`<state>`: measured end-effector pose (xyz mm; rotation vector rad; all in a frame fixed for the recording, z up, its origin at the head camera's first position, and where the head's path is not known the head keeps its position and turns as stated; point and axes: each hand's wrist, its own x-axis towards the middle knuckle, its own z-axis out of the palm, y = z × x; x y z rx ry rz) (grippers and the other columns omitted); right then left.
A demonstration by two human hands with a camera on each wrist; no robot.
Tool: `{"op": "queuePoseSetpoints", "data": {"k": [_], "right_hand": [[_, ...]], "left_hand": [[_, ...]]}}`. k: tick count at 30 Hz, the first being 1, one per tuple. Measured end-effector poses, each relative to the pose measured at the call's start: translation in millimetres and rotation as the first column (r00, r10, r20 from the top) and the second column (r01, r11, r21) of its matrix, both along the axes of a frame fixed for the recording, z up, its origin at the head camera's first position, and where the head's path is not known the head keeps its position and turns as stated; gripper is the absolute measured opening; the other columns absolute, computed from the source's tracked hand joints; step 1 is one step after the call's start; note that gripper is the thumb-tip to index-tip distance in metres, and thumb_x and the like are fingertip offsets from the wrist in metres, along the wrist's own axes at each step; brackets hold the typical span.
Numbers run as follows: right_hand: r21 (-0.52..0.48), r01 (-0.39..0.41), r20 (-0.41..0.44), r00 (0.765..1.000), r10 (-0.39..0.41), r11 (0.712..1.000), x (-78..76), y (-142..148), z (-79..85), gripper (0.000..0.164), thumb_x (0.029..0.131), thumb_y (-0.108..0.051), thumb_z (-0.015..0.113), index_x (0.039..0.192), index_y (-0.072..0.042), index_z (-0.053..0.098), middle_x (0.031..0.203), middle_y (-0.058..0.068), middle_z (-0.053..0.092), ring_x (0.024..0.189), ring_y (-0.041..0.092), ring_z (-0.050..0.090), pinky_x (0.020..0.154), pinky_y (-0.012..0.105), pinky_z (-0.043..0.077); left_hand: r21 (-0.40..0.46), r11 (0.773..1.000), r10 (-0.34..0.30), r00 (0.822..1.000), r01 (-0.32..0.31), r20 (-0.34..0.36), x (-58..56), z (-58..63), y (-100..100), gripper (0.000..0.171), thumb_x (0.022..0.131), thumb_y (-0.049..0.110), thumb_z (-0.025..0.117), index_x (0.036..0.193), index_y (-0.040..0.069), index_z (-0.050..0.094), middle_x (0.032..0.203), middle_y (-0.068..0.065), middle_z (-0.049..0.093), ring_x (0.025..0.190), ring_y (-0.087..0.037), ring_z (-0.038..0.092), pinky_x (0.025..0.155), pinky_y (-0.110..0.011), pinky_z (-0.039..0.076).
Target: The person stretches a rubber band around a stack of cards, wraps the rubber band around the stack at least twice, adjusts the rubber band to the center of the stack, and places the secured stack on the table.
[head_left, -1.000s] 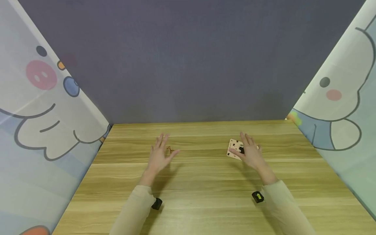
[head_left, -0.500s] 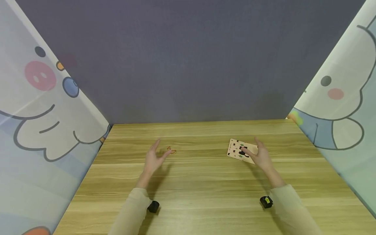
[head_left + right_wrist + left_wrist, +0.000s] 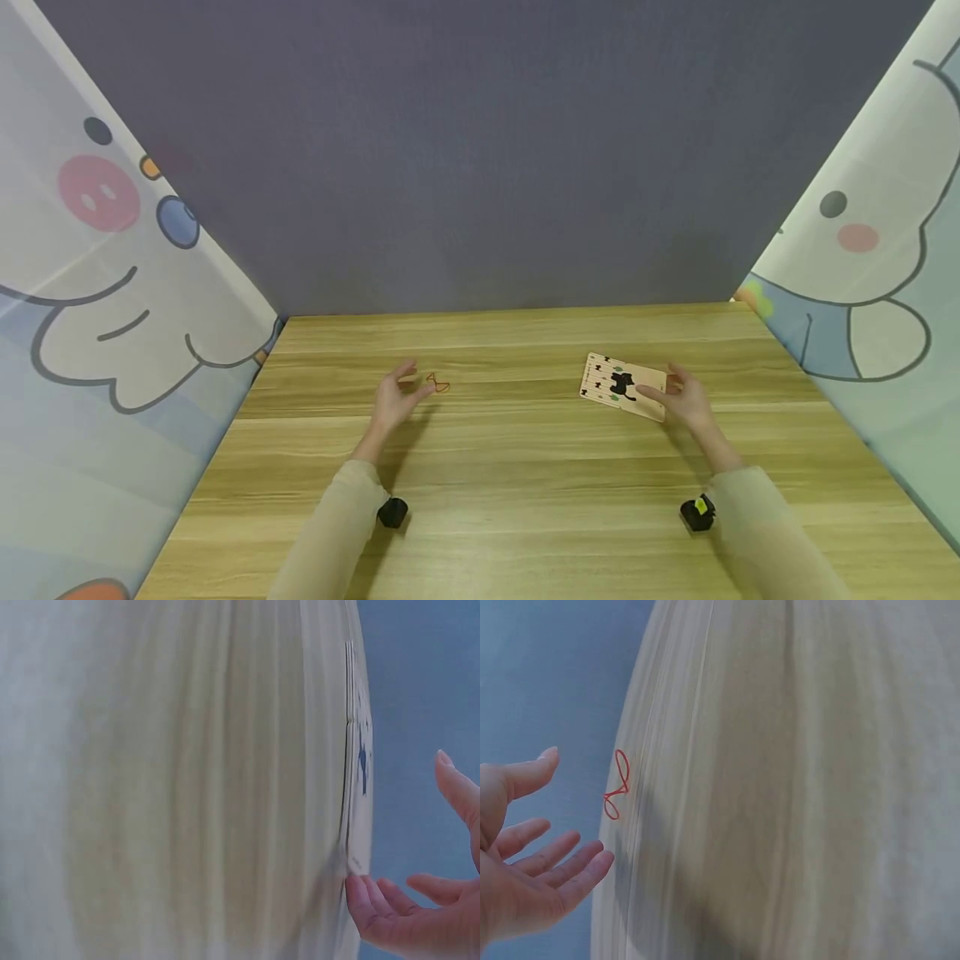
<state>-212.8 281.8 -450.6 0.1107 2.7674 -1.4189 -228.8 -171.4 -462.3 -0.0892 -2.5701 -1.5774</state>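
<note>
A flat cream piece (image 3: 606,385) with a black cat print, like a thin booklet or stack of cards, lies on the wooden table at the right. My right hand (image 3: 688,402) is at its right end, thumb over its top face in the head view. In the right wrist view the fingertips (image 3: 360,894) come right to the piece's end, the thumb held well apart. Over on the left, a thin red band (image 3: 624,790), twisted into two loops, lies on the table. My left hand (image 3: 393,404) hovers beside it, thumb and fingers spread, holding nothing.
The wood-grain table (image 3: 510,500) runs back to a dark grey panel (image 3: 495,167). Cartoon-printed sheets, one on the left (image 3: 127,333) and one on the right (image 3: 862,317), flank it. A small black device sits at each wrist.
Both hands have drawn back and lowered. The right hand has slid rightward, uncovering most of the cream piece, and the left has moved off the red band. Both items stay in place.
</note>
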Motion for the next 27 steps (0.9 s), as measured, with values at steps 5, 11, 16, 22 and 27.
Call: {"op": "queuePoseSetpoints", "data": {"k": [5, 11, 16, 22, 27], "right_hand": [[-0.024, 0.036, 0.066, 0.997, -0.034, 0.999, -1.3, 3.6, -1.3, 0.092, 0.08, -0.037, 0.064, 0.135, 0.013, 0.009, 0.129, 0.037, 0.027, 0.115, 0.048, 0.033, 0.092, 0.05, 0.036], [-0.027, 0.037, 0.107, 0.994, -0.034, 0.999, -3.1, 7.5, -3.9, 0.095, 0.078, -0.034, 0.067, 0.134, 0.014, 0.008, 0.13, 0.038, 0.024, 0.118, 0.048, 0.029, 0.093, 0.048, 0.036], [0.006, 0.033, 0.115, 0.993, -0.034, 0.999, -4.4, 10.3, -7.9, 0.095, 0.077, -0.03, 0.07, 0.133, 0.016, 0.008, 0.129, 0.038, 0.025, 0.117, 0.047, 0.029, 0.093, 0.049, 0.036], [0.052, 0.027, 0.121, 0.992, -0.033, 0.998, -7.2, 12.9, -13.1, 0.096, 0.074, -0.025, 0.072, 0.133, 0.017, 0.009, 0.129, 0.037, 0.025, 0.116, 0.046, 0.029, 0.095, 0.051, 0.031], [0.105, 0.026, 0.135, 0.99, -0.04, 0.994, -10.8, 12.9, -15.3, 0.093, 0.073, -0.027, 0.073, 0.132, 0.017, 0.016, 0.129, 0.036, 0.027, 0.116, 0.047, 0.03, 0.095, 0.051, 0.031]], "left_hand": [[0.042, 0.999, 0.008, 0.998, -0.011, 0.063, -6.7, -2.6, 3.8, 0.056, 0.077, 0.008, 0.068, 0.126, -0.006, 0.043, 0.118, -0.027, 0.048, 0.099, -0.041, 0.052, 0.078, -0.042, 0.049], [0.081, 0.995, 0.057, 0.995, -0.063, 0.084, -15.3, -10.4, 9.6, 0.05, 0.076, 0.007, 0.07, 0.12, -0.007, 0.049, 0.11, -0.025, 0.052, 0.095, -0.037, 0.053, 0.078, -0.04, 0.049], [0.107, 0.99, 0.094, 0.995, -0.095, 0.016, -25.5, -27.7, 10.8, 0.051, 0.07, 0.012, 0.075, 0.113, -0.006, 0.055, 0.096, -0.018, 0.056, 0.079, -0.026, 0.053, 0.067, -0.033, 0.048], [0.038, 0.986, 0.157, 0.985, -0.16, 0.067, -25.3, -26.9, 18.3, 0.046, 0.071, 0.005, 0.073, 0.113, -0.006, 0.056, 0.097, -0.018, 0.056, 0.082, -0.027, 0.052, 0.07, -0.036, 0.047], [-0.087, 0.981, 0.179, 0.983, -0.175, 0.037, -23.1, -25.1, 23.1, 0.045, 0.073, 0.006, 0.072, 0.112, -0.006, 0.056, 0.101, -0.019, 0.057, 0.085, -0.027, 0.053, 0.072, -0.036, 0.047]]}}
